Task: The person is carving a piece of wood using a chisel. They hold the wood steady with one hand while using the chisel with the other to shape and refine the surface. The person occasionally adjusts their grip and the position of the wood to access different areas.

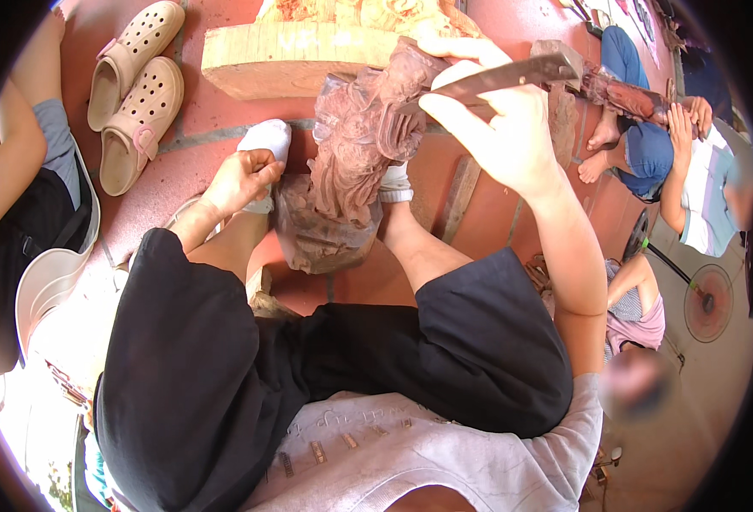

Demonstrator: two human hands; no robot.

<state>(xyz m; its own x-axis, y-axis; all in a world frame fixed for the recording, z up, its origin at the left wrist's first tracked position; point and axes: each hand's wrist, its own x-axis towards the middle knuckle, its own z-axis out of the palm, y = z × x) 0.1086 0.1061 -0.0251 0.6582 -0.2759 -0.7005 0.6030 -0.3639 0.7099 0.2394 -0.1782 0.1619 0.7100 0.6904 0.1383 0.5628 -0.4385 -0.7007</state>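
A reddish-brown wood carving [347, 145] with deep folds stands between my feet, tilted toward the upper right. Clear plastic wrap [321, 235] surrounds its lower end. My right hand [513, 128] is closed around a dark, flat, tapering carving tool [513, 75], whose narrow end reaches the upper part of the carving. Left of the carving, above my shin and by my white sock [267, 139], my left hand [244, 181] is closed with its fingers pressed together. Whatever it may hold is too small to make out.
A thick pale wood block [300, 60] with carved work lies ahead on red floor tiles. Beige clogs [142, 111] sit at the far left, near a seated person beside a white plastic chair [48, 286]. Two people sit at the right, by a standing fan [707, 300].
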